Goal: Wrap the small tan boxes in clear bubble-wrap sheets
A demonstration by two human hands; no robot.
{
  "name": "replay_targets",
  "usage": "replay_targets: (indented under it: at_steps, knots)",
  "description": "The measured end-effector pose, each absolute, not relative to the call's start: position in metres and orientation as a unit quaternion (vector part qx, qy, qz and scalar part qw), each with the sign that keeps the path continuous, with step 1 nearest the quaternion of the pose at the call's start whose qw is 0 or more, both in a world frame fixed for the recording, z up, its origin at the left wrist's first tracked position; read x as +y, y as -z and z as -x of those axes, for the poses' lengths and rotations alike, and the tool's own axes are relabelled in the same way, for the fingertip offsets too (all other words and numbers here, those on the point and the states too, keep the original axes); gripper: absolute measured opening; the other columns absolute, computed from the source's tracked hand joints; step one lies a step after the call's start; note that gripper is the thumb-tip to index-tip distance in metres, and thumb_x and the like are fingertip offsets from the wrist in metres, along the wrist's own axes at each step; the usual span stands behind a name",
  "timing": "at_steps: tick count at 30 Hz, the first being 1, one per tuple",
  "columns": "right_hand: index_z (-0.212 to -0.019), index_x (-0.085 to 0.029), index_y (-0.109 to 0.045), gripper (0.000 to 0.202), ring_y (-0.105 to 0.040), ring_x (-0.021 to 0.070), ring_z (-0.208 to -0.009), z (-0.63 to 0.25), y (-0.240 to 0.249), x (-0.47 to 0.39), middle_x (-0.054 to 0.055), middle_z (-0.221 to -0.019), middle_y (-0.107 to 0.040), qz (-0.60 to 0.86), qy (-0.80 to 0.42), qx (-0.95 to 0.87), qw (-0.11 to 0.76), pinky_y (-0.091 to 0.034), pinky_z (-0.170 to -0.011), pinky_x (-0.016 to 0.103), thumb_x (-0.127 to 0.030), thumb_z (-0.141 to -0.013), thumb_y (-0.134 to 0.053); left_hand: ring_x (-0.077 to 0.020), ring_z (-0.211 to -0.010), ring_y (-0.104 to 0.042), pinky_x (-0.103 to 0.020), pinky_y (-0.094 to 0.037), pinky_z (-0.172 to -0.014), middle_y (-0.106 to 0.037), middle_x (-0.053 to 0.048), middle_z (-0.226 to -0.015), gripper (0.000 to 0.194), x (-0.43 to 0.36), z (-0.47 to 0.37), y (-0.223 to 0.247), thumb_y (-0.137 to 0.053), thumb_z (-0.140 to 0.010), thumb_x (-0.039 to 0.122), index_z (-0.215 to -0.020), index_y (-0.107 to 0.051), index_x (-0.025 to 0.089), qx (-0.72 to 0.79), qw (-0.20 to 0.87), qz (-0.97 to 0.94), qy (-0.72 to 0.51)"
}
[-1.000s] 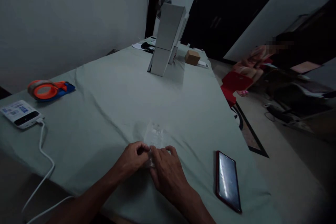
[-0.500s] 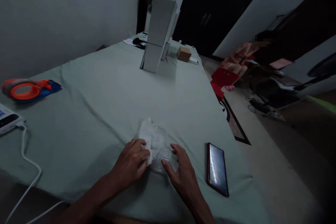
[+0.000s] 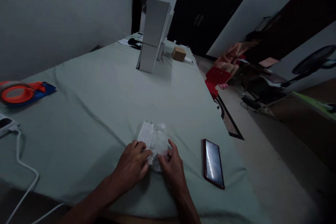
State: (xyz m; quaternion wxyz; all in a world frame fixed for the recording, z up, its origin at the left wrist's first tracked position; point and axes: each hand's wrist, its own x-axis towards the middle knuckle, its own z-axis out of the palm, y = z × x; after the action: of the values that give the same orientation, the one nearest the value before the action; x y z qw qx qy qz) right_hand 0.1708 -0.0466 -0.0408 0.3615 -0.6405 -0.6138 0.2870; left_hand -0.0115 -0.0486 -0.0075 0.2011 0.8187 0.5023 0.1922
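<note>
Clear bubble wrap [image 3: 159, 138], folded around something whitish that I cannot make out, lies on the green tablecloth close to me. My left hand [image 3: 135, 159] presses on its left side with the fingers curled over the edge. At the right edge, my right hand [image 3: 172, 164] grips the wrap between thumb and bent fingers. To the right of that hand a smartphone [image 3: 213, 163] in a dark red case lies face up.
An orange and blue tape dispenser [image 3: 26, 92] and a white device [image 3: 6, 125] with a white cable [image 3: 27, 166] are at the left. Tall white boxes [image 3: 152, 35] stand farther back, beside a small brown box [image 3: 179, 54]. A person [image 3: 228, 59] sits beyond the table's right side.
My right hand has come in from the right and closed on the edge of the bubble wrap. My left hand stays on it. The whole view has shifted slightly.
</note>
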Motion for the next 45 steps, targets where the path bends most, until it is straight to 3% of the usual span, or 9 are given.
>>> replay_targets:
  at_steps: [14,18,21,25,30,33,37,42,45]
  knots:
    - [-0.126,-0.010,-0.052,0.054,-0.060,0.0142,-0.064,-0.134,0.029,-0.042,0.001,-0.075,-0.062,0.584,-0.450,-0.494,0.462,-0.048,-0.057,0.023,-0.034,-0.078,-0.061,-0.0228,-0.093,-0.051,-0.038,-0.046,-0.087,-0.058,-0.005,-0.097,0.025,-0.041,0.009,0.021,-0.052,-0.080,0.005,-0.096,-0.063,0.020,0.504,0.222,-0.809,-0.204]
    - [-0.131,-0.007,-0.048,0.054,-0.066,0.0170,-0.077,-0.132,0.025,-0.049,0.009,-0.090,-0.069,0.577,-0.447,-0.533,0.428,-0.053,-0.069,0.027,-0.036,-0.086,-0.053,-0.0237,-0.100,-0.053,-0.042,-0.045,-0.093,-0.060,-0.008,-0.107,0.044,-0.042,0.011,0.031,-0.051,-0.083,0.010,-0.126,-0.049,0.019,0.490,0.247,-0.787,-0.283]
    - [-0.135,-0.008,-0.045,0.048,-0.067,0.0172,-0.084,-0.135,0.022,-0.056,0.012,-0.102,-0.069,0.562,-0.415,-0.598,0.394,-0.054,-0.075,0.028,-0.030,-0.092,-0.042,-0.0251,-0.106,-0.054,-0.047,-0.043,-0.098,-0.059,-0.011,-0.117,0.064,-0.047,0.012,0.039,-0.051,-0.081,0.011,-0.141,-0.033,0.019,0.474,0.268,-0.763,-0.350]
    - [-0.144,-0.015,-0.035,0.055,-0.067,0.0184,-0.088,-0.136,0.025,-0.062,0.011,-0.114,-0.066,0.550,-0.302,-0.708,0.326,-0.055,-0.078,0.031,-0.019,-0.090,-0.041,-0.0255,-0.111,-0.055,-0.045,-0.045,-0.097,-0.058,-0.012,-0.120,0.074,-0.051,0.014,0.041,-0.049,-0.070,0.008,-0.141,-0.034,0.018,0.497,0.344,-0.687,-0.402]
    - [-0.152,-0.017,-0.010,0.076,-0.067,0.0257,-0.095,-0.130,0.026,-0.064,0.014,-0.117,-0.065,0.516,-0.140,-0.806,0.253,-0.056,-0.076,0.040,-0.008,-0.084,-0.041,-0.0232,-0.102,-0.059,-0.041,-0.051,-0.089,-0.059,-0.011,-0.115,0.052,-0.047,0.013,0.034,-0.052,-0.076,0.017,-0.128,-0.049,0.017,0.541,0.391,-0.607,-0.431]
    - [-0.153,-0.018,-0.002,0.076,-0.066,0.0246,-0.100,-0.131,0.023,-0.063,0.014,-0.119,-0.065,0.494,-0.129,-0.822,0.253,-0.055,-0.080,0.039,-0.007,-0.087,-0.037,-0.0221,-0.100,-0.059,-0.040,-0.051,-0.088,-0.059,-0.011,-0.113,0.040,-0.047,0.008,0.036,-0.051,-0.081,0.019,-0.121,-0.053,0.017,0.543,0.389,-0.601,-0.439]
    - [-0.152,-0.019,-0.012,0.068,-0.067,0.0214,-0.095,-0.139,0.014,-0.057,0.011,-0.118,-0.067,0.487,-0.192,-0.816,0.243,-0.054,-0.081,0.035,-0.009,-0.089,-0.038,-0.0229,-0.107,-0.056,-0.043,-0.047,-0.095,-0.058,-0.010,-0.115,0.041,-0.050,0.000,0.044,-0.050,-0.080,0.014,-0.121,-0.053,0.019,0.542,0.365,-0.605,-0.454]
    - [-0.137,-0.017,-0.040,0.046,-0.065,0.0122,-0.070,-0.155,0.013,-0.040,0.007,-0.104,-0.070,0.539,-0.279,-0.728,0.319,-0.052,-0.064,0.022,-0.015,-0.091,-0.041,-0.0243,-0.107,-0.056,-0.045,-0.047,-0.095,-0.058,-0.010,-0.112,0.053,-0.047,-0.004,0.049,-0.050,-0.072,0.008,-0.124,-0.049,0.018,0.545,0.334,-0.628,-0.444]
    - [-0.135,-0.016,-0.042,0.044,-0.064,0.0140,-0.079,-0.163,0.021,-0.028,0.008,-0.105,-0.069,0.543,-0.259,-0.722,0.342,-0.053,-0.067,0.024,-0.016,-0.091,-0.043,-0.0247,-0.108,-0.055,-0.045,-0.048,-0.095,-0.056,-0.012,-0.113,0.057,-0.045,-0.003,0.048,-0.050,-0.071,0.006,-0.127,-0.045,0.016,0.545,0.328,-0.647,-0.421]
